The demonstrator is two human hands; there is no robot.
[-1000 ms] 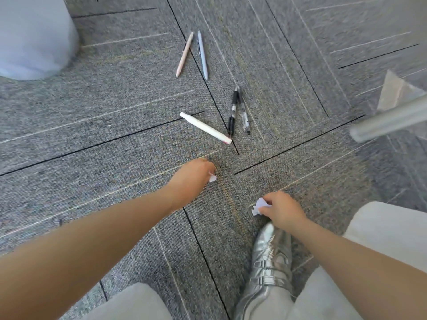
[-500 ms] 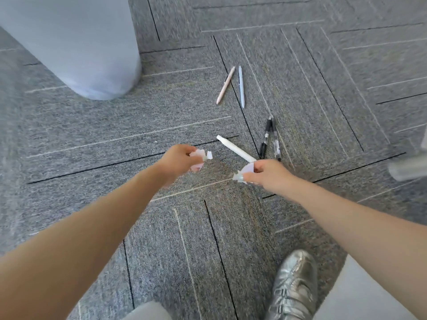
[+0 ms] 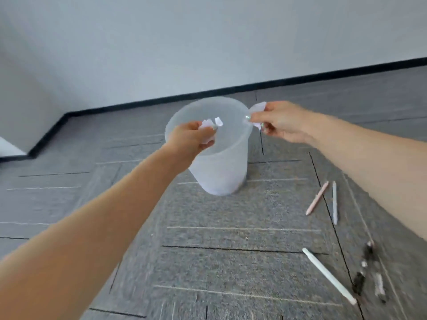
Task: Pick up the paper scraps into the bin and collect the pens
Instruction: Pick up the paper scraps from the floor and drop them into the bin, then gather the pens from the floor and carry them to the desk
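Bin [image 3: 219,172]: translucent white, upright on grey carpet [image 3: 231,239], near a white wall [image 3: 208,42] with black skirting [image 3: 161,100].

Left hand [image 3: 191,140]: over the bin's near-left rim, fingers curled round crumpled white scraps [image 3: 211,123], which stick out above the knuckles over the bin mouth.

Right hand [image 3: 282,122]: at the bin's right rim, pinching more white scraps [image 3: 257,108] at the fingertips; whether these hang inside or just outside the rim cannot be told.

Pens, all on the carpet to the right of the bin, under the right forearm:
- pink pen [image 3: 317,198] and grey pen [image 3: 334,202], side by side, nearest the bin;
- white pen [image 3: 329,276], lying diagonally, closer to the viewer;
- two dark pens [image 3: 365,271], blurred, just right of the white one, close together.
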